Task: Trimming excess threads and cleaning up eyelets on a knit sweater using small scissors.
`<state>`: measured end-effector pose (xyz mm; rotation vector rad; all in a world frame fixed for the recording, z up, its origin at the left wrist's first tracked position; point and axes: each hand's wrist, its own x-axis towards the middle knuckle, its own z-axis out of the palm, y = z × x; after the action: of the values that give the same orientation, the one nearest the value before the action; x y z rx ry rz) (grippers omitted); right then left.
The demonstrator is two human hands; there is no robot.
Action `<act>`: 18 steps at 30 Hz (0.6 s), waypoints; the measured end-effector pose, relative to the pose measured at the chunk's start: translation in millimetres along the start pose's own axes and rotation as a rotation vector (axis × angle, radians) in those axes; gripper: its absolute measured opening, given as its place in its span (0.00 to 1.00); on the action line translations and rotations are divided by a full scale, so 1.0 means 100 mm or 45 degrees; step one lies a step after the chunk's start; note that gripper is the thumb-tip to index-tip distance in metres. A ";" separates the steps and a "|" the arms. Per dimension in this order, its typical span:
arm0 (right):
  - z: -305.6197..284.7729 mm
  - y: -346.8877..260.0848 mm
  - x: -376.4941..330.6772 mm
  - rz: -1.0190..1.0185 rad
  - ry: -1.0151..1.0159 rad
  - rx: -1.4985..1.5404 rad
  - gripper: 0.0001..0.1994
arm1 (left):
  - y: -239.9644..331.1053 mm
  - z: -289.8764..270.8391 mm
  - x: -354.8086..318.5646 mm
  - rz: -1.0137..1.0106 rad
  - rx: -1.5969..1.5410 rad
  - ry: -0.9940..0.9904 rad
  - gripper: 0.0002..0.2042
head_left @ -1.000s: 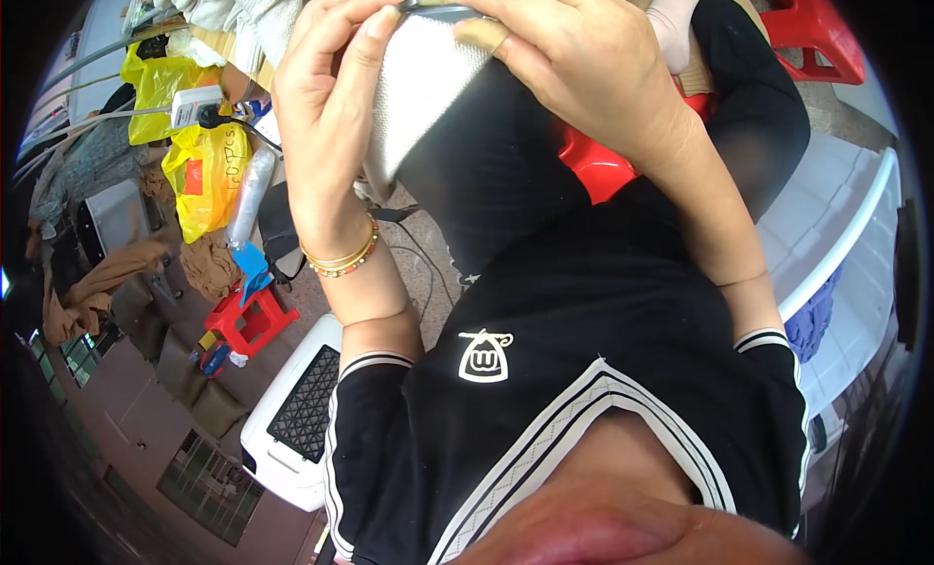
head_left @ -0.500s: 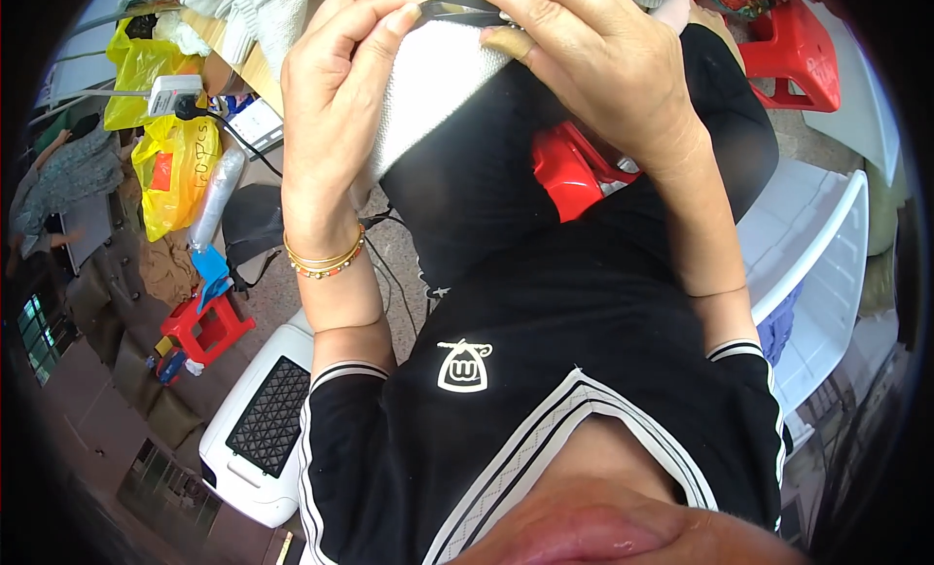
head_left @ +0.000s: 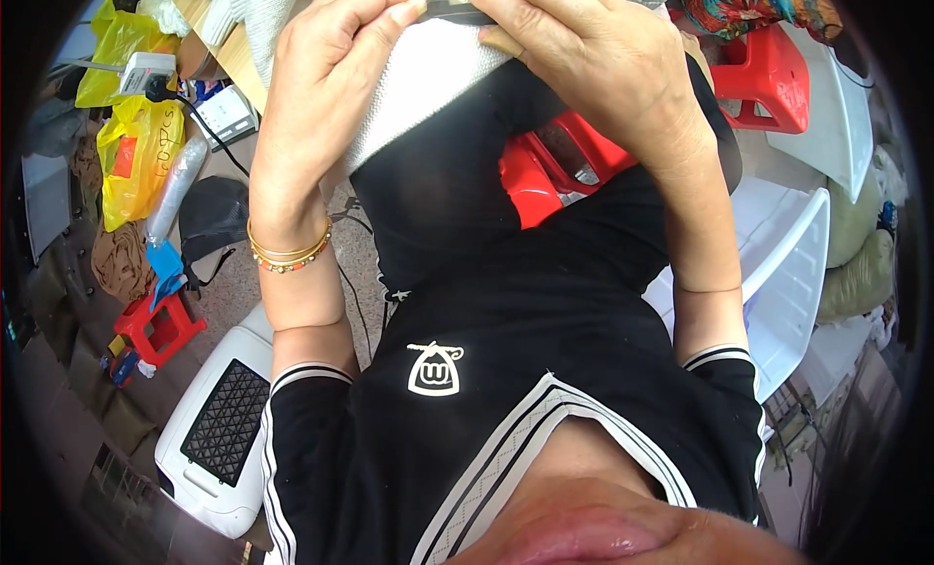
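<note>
Both hands meet at the top of the view, over a pale grey knitted cloth [head_left: 428,79] that drapes down across the person's lap. The left hand [head_left: 331,79] has its fingers [head_left: 389,16] curled and pinched onto the cloth's upper edge, thumb and forefinger closing on a small dark flat piece [head_left: 457,11] that lies along that edge. The right hand [head_left: 584,69] comes in from the other side, its fingers [head_left: 506,1] bent down onto the same dark piece, so both hands are grasping and neither is released. What the dark piece is cannot be told; most of it is hidden under the fingertips.

The relation that matters: the dark piece lies between the two sets of fingertips, its long axis running left to right along the cloth's edge, with each hand holding one end. Neither hand is clearly nearer. The cloth hangs from that edge toward the person's body.

Beside the cloth, to its right, a red plastic stool [head_left: 555,166] shows under the right forearm. Well to the cloth's left lie yellow plastic bags [head_left: 136,157], and below them a white heater with a black grille [head_left: 219,429] stands on the floor.
</note>
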<state>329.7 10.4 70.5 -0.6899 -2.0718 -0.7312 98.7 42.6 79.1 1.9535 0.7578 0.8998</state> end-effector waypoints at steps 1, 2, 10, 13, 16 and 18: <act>-0.10 -0.05 0.09 -0.003 0.002 0.010 0.16 | 0.00 -0.01 -0.02 -0.027 0.022 0.001 0.09; -0.29 -0.13 0.25 0.228 -0.346 0.135 0.15 | 0.00 0.00 -0.03 -0.052 0.042 0.001 0.09; 0.14 -0.03 -0.15 0.333 0.502 0.695 0.13 | 0.19 0.11 -0.10 0.049 0.248 0.107 0.08; -0.54 -0.23 0.12 1.101 -0.234 0.664 0.18 | 0.23 0.05 -0.25 0.340 0.565 0.134 0.12; -0.56 -0.25 -0.01 1.167 -0.152 0.744 0.20 | 0.32 0.04 -0.39 0.231 0.515 0.226 0.15; -0.60 -0.25 -0.08 1.148 -0.184 0.710 0.22 | 0.44 0.05 -0.44 0.113 0.443 0.214 0.15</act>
<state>347.6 -50.1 88.3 -1.2141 -1.6862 0.3945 85.5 -13.2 101.7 2.2477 0.9846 1.0511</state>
